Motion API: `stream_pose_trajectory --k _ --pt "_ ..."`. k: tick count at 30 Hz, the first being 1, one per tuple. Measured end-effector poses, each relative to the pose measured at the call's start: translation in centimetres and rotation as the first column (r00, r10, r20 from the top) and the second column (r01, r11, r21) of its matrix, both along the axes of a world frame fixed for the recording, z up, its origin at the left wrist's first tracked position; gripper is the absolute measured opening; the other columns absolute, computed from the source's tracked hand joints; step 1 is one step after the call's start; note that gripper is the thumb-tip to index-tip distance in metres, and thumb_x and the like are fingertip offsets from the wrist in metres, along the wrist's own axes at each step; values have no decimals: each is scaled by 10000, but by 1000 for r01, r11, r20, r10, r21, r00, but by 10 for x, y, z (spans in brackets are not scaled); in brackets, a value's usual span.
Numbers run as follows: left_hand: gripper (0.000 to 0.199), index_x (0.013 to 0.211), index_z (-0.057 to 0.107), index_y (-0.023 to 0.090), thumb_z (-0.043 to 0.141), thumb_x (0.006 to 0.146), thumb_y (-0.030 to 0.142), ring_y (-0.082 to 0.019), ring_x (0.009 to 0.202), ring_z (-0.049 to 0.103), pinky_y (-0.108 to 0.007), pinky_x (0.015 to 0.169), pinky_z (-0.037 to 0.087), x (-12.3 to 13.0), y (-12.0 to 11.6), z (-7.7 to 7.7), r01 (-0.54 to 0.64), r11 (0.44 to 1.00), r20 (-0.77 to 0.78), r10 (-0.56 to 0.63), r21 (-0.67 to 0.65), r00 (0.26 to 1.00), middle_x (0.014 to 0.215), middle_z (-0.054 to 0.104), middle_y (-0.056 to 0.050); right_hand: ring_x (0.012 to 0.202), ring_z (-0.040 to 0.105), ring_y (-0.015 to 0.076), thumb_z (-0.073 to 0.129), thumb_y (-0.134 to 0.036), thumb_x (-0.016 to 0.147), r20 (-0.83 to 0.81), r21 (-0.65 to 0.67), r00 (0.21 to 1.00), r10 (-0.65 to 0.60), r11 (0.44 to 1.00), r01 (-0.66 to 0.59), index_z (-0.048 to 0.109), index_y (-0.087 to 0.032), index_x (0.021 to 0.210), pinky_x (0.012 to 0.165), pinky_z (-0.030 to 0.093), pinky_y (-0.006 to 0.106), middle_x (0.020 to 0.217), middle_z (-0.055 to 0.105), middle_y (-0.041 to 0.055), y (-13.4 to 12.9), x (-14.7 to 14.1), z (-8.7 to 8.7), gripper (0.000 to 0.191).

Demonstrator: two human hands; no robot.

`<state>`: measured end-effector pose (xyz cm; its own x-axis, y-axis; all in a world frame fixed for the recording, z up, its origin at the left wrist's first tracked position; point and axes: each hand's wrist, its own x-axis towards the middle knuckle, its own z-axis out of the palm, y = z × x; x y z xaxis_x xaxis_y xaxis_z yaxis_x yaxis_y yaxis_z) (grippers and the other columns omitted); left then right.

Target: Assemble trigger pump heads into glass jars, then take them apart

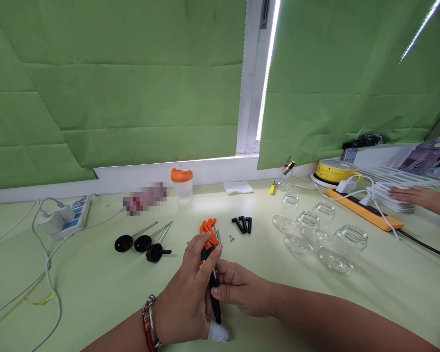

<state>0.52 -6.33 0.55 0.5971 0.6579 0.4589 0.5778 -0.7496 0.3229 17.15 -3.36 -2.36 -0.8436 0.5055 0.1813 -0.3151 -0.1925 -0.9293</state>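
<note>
My left hand (pixel 187 288), with a white wrap on one fingertip, closes its fingers around an orange and black tool (pixel 205 255) with a thin metal shaft. My right hand (pixel 238 288) pinches a black handle-like piece (pixel 215 299) just below it, so both hands meet at the same assembly. Behind the fingers lie several orange pieces (pixel 209 226) and thin metal rods (pixel 219 238). Small screws (pixel 231 238) and black tubes (pixel 244 225) rest a little to the right. To the left are three black round parts with metal rods (pixel 143 243).
Clear glass jars (pixel 308 220) stand at the right, near an orange power strip (pixel 370 215). Another person's hand (pixel 412 196) touches a white stack. An orange-lidded cup (pixel 182 188) is at the back; cables and a white power strip (pixel 75 217) lie left.
</note>
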Motion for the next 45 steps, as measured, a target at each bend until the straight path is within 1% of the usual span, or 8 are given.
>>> stream_pose_trajectory --k 4,9,16,25,29,35,41,45 --pt "1186 1412 1 238 757 509 377 -398 1334 73 -534 964 344 0 0 0 -16 999 13 16 33 1000 1440 11 -173 722 565 144 614 -393 795 23 -23 1000 -12 1000 13 471 -159 984 743 412 332 732 580 15 0 3 1 334" --pt "1176 1404 45 207 731 502 518 -417 1289 179 -577 966 307 0 -1 -3 -97 990 -5 98 101 995 1386 155 -203 687 574 143 642 -403 769 0 -111 1000 5 994 -5 501 -145 972 746 392 320 680 595 8 1 3 0 358" --pt "1258 1404 -5 225 725 447 591 -407 1176 332 -597 929 335 1 0 -4 -107 994 -27 106 -15 994 1302 269 -182 646 578 143 661 -416 753 -31 -239 998 45 970 -51 527 -114 1015 679 371 283 663 619 29 0 0 -6 422" --pt "1283 1408 -34 244 729 436 588 -443 1248 233 -621 956 306 5 -5 -2 -129 989 -63 124 -74 990 1382 190 -184 629 587 137 704 -406 715 -61 -279 995 85 955 -99 518 -127 1001 646 384 270 664 620 22 1 0 -2 441" --pt "1237 1408 35 204 708 453 613 -440 1263 233 -618 965 306 6 -5 -5 -170 980 -83 162 -100 983 1388 218 -203 633 587 124 716 -379 710 -65 -309 994 83 946 -99 484 -157 1026 651 401 266 687 604 -2 3 0 -6 451" --pt "1115 1368 189 137 716 475 546 -422 1253 272 -593 984 311 8 -4 -8 -254 959 -119 239 -128 964 1343 317 -217 630 573 115 729 -345 701 -18 -356 999 41 933 -45 472 -161 997 667 408 275 724 580 -8 7 0 -12 433" --pt "942 1302 266 144 697 491 356 -386 1201 365 -561 972 342 12 -5 -8 -254 959 -86 245 -128 966 1275 397 -191 627 564 100 742 -368 681 5 -370 1000 26 929 -22 502 -147 939 677 403 273 751 575 -2 6 -1 -10 417" --pt "865 1260 307 156 686 501 326 -359 1130 436 -532 944 378 13 -3 -6 -241 960 -57 236 -142 970 1220 445 -164 650 576 103 754 -391 659 48 -346 999 9 938 8 514 -145 915 685 415 274 746 584 -1 8 0 -8 429"
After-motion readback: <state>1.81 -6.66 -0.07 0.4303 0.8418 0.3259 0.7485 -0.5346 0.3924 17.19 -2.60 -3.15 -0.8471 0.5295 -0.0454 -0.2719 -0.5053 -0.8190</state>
